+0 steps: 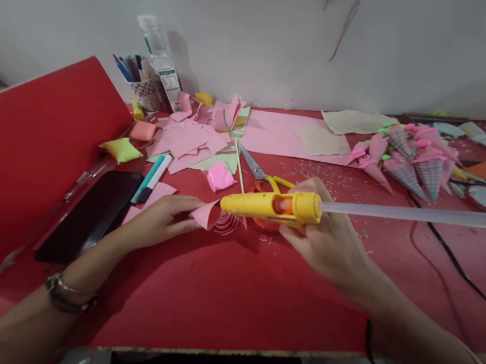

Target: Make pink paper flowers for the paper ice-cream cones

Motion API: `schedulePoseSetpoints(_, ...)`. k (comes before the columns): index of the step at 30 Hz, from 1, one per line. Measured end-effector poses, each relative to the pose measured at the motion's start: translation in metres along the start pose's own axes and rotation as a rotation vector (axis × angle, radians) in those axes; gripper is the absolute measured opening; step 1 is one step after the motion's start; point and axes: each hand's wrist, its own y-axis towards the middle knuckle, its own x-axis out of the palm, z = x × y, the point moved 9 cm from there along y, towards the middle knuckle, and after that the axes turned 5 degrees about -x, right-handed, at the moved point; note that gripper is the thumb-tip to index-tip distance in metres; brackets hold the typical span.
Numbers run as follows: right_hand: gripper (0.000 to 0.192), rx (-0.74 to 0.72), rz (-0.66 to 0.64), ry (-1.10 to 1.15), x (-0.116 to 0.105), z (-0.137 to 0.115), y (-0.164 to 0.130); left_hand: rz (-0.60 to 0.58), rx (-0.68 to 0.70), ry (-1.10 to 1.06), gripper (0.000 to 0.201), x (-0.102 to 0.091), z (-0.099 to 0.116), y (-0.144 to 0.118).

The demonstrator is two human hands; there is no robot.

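Note:
My right hand (328, 237) grips a yellow glue gun (273, 205) with a long clear glue stick (417, 213) running out to the right. Its nozzle points left at a small pink paper cone (207, 213). My left hand (163, 221) pinches that cone by its left edge, just above the red table covering (230, 302). A curled pink paper strip (226, 224) lies under the nozzle.
A black phone (92, 212) and a teal marker (150, 178) lie to the left. Scissors (255, 169), pink paper scraps (191, 139), a pen cup (142, 87) and a bottle (162, 63) sit behind. Finished cones (410, 159) are piled at the right; a black cable (455, 262) crosses there.

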Motion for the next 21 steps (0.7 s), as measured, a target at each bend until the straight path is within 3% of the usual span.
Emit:
schedulePoseSetpoints(5, 0.005, -0.116, 0.075, -0.012, -0.008, -0.011, 0.000, -0.008, 0.004, -0.013, 0.026, -0.001, 0.002, 0.001)
schedulePoseSetpoints(10, 0.011, -0.002, 0.120, -0.139, -0.015, 0.000, 0.000, 0.033, 0.007, 0.030, 0.026, -0.005, -0.001, 0.002)
schedulePoseSetpoints(15, 0.019, 0.190, 0.197, -0.218, -0.023, 0.030, 0.006, 0.022, 0.000, -0.003, 0.025, -0.005, -0.003, 0.001)
schedulePoseSetpoints(21, 0.026, 0.301, 0.243, -0.260, -0.040, 0.083, 0.004, 0.083, 0.059, -0.068, 0.022, -0.013, 0.005, -0.002)
